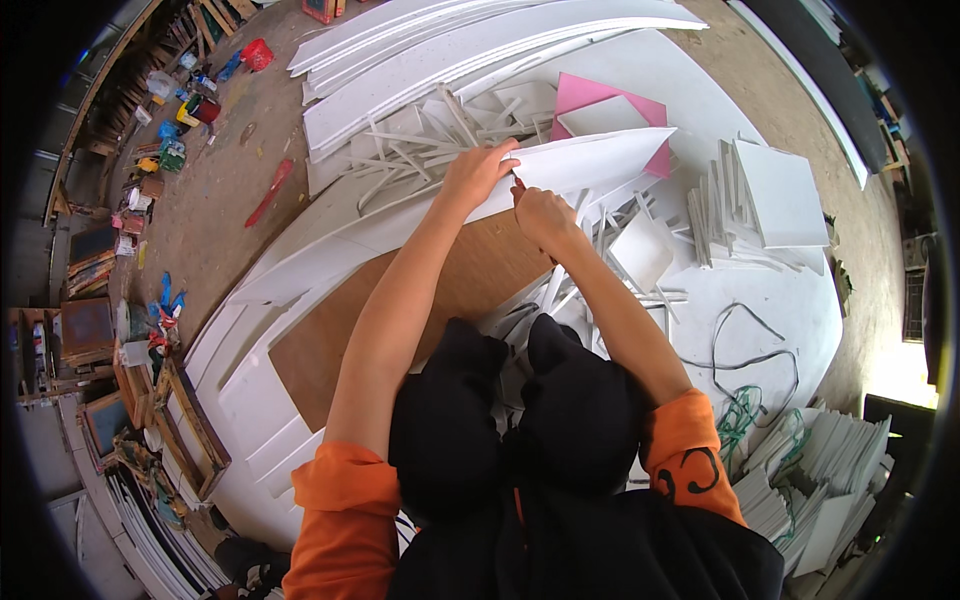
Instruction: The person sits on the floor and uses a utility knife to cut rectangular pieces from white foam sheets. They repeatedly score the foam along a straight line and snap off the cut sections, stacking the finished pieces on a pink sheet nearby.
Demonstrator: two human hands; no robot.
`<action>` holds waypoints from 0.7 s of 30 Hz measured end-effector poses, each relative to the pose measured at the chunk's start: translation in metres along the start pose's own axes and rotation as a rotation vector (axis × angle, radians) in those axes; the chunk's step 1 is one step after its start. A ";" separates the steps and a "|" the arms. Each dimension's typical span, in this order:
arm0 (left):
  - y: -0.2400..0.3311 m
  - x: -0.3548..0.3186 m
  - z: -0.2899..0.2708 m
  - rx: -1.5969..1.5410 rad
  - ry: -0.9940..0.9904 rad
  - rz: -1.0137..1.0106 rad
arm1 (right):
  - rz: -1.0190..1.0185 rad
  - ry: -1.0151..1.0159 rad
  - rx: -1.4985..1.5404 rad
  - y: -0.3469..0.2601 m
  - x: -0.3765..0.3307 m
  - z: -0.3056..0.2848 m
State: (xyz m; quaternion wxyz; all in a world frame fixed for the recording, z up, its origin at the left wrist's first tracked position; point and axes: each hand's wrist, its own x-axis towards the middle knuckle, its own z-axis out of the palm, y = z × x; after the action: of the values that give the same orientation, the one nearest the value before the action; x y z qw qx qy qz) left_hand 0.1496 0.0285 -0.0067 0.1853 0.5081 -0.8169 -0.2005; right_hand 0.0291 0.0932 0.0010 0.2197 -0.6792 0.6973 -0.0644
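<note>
My left hand (478, 173) presses flat on a long white foam board (590, 160) that lies across a brown wooden board (470, 280). My right hand (540, 213) is closed around a small red-handled cutter (519, 184), its tip at the white board's near edge, right beside my left hand's fingers. Most of the cutter is hidden in my fist. My knees in black trousers (520, 400) are below the hands.
Thin white offcut strips (420, 150) lie scattered around. A pink sheet (600, 100) lies behind the board, stacked white panels (480, 40) beyond it, white squares (780, 190) to the right, a grey cable (740, 350), stacked cut pieces (830, 470), paint cans (190, 110) far left.
</note>
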 end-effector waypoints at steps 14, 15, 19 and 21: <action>-0.002 0.001 -0.001 0.135 0.014 0.027 | 0.071 -0.196 0.059 -0.011 -0.015 -0.027; -0.001 0.002 -0.002 0.134 0.015 0.033 | 0.066 -0.192 0.068 -0.008 -0.010 -0.021; 0.000 -0.006 -0.001 0.035 0.032 0.084 | 0.166 -0.261 0.122 -0.009 0.006 -0.012; 0.002 -0.004 0.001 0.060 0.037 0.086 | 0.140 -0.267 0.086 -0.004 0.014 -0.004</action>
State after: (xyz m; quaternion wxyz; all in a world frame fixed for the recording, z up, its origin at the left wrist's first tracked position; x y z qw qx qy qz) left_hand 0.1494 0.0332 -0.0074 0.1938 0.4813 -0.8400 -0.1584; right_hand 0.0317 0.0780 0.0028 0.3434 -0.6215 0.7041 0.0120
